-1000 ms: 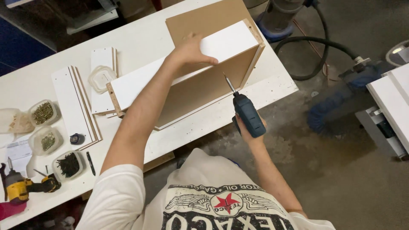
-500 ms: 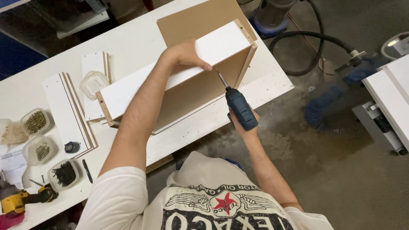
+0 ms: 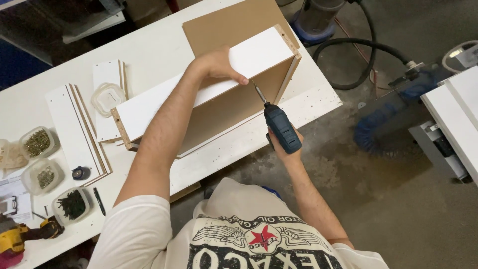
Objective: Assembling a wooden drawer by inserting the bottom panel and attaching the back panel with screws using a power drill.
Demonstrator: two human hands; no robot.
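Closer to the panel than half a second ago, the blue cordless driver (image 3: 282, 127) now has its bit tip just under the top edge of the white cabinet box (image 3: 209, 94), right of centre in the frame, while the steadying arm has hardly shifted. The right hand (image 3: 285, 145) keeps a full grip closed around the driver's handle; the left hand (image 3: 219, 65) lies over the top panel with its fingers curled over the front edge, thumb tip just beside the bit. The box rests on its side on the white bench (image 3: 149, 50), open face toward the person, with a brown backing sheet (image 3: 224, 25) under its far end.

Judging from this angle, the nearest risk is the bit skating off and catching the thumb, since the two sit nearly touching. A driver held at a slant could also send a screw out through the white face or split the chipboard edge.

At the left of the frame lie loose white panels (image 3: 74, 124), a clear lid (image 3: 107, 98), three tubs of screws (image 3: 46, 175), a black pen (image 3: 98, 200) and, lower left, a yellow drill (image 3: 20, 234). A black hose (image 3: 358, 47) loops across the concrete floor at upper right.
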